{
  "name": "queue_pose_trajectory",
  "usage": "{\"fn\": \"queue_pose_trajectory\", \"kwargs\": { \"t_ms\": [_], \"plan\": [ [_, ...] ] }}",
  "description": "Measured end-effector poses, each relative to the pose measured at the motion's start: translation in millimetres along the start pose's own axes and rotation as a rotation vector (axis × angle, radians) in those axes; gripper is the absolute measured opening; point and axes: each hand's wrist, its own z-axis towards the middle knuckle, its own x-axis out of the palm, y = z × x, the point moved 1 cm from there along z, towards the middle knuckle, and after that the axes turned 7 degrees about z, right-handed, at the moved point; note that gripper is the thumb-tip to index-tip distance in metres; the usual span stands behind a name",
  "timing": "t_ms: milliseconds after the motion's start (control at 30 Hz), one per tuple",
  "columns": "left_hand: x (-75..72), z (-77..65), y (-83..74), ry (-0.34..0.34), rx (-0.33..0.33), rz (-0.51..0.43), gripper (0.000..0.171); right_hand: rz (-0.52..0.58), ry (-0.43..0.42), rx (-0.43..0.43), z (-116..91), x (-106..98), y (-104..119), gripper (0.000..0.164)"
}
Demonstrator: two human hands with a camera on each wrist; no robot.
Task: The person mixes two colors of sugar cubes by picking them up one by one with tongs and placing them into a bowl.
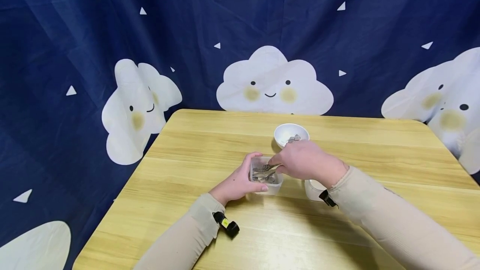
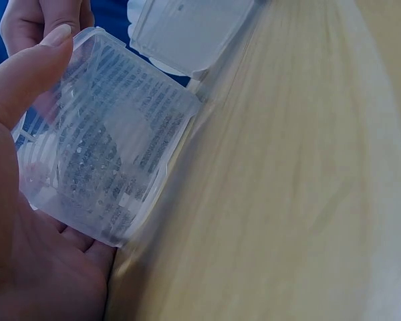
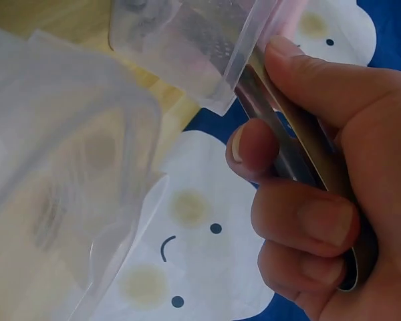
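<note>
My left hand (image 1: 238, 183) grips a clear plastic container (image 1: 271, 190), thumb on the near side and fingers around the left and far sides. Small greyish pieces (image 1: 267, 179) lie inside it; their exact kind is hard to make out. My right hand (image 1: 307, 161) holds metal tongs (image 3: 314, 144), its fingers curled round both arms. The perforated ends of the tongs (image 1: 265, 169) reach into the container, among the pieces. Whether they pinch one is unclear. Seen from the left wrist, the container (image 2: 113, 144) stands on the table within the left palm.
Behind the right hand is a white bowl (image 1: 283, 131) holding several similar grey pieces (image 1: 295, 138). A second translucent container (image 1: 313, 191) stands under the right wrist, partly hidden by it. Beyond the far edge of the wooden table (image 1: 210, 136) hangs a blue cloud-patterned curtain (image 1: 195, 20).
</note>
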Motion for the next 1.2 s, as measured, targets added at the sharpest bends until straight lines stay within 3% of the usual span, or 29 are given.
{"fn": "queue_pose_trajectory", "kwargs": {
  "t_ms": [267,433,633,800,1200],
  "plan": [
    [-0.3,0.3,2.1,-0.028,-0.033,0.074,0.103,0.035,0.027,-0.031,1.7,2.1,1.8,0.024],
    [-1.2,0.4,4.9,-0.034,-0.027,0.064,0.103,0.014,-0.007,-0.050,0.6,4.2,5.2,0.018],
    [-1.1,1.5,4.2,-0.024,0.008,0.025,0.102,0.052,-0.120,-0.085,-12.6,3.3,-1.3,0.023],
    [-0.8,2.8,1.9,-0.026,-0.002,0.029,0.101,0.103,-0.253,-0.116,-32.6,0.9,-11.7,0.026],
    [0.5,0.2,-0.2,-0.050,-0.018,0.081,0.102,0.171,-0.455,0.021,-74.8,3.0,-47.2,0.033]
  ]
}}
